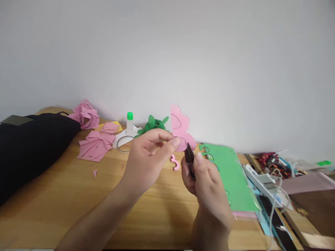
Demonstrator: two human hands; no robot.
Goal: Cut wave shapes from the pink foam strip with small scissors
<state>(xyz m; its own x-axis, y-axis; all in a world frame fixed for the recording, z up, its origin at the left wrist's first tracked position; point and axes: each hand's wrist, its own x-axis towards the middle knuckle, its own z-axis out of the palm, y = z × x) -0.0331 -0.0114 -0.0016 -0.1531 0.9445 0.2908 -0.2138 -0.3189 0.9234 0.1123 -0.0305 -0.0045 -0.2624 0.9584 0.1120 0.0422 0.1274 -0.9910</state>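
Between the thumb and fingers of my left hand [146, 157] is a pink paper cutout [180, 122] with scalloped edges and curved lines drawn on it. My right hand [206, 177] is closed round a small dark cutting tool [190, 160], which looks like thread snips. The tool's tip is at the lower right edge of the pink paper; whether the blades are apart is hard to make out. Below the paper, a curved pink paper scrap [175, 163] shows between my hands. Another tiny pink scrap [95, 173] lies on the wooden table [110, 202] to the left.
Folded pink paper pieces [96, 146], a glue stick [129, 122] and a green paper piece [154, 123] stand along the wall. Black fabric [39, 146] covers the left side. Green sheets [232, 177], a power strip [261, 184] with cables and a phone [277, 223] lie right.
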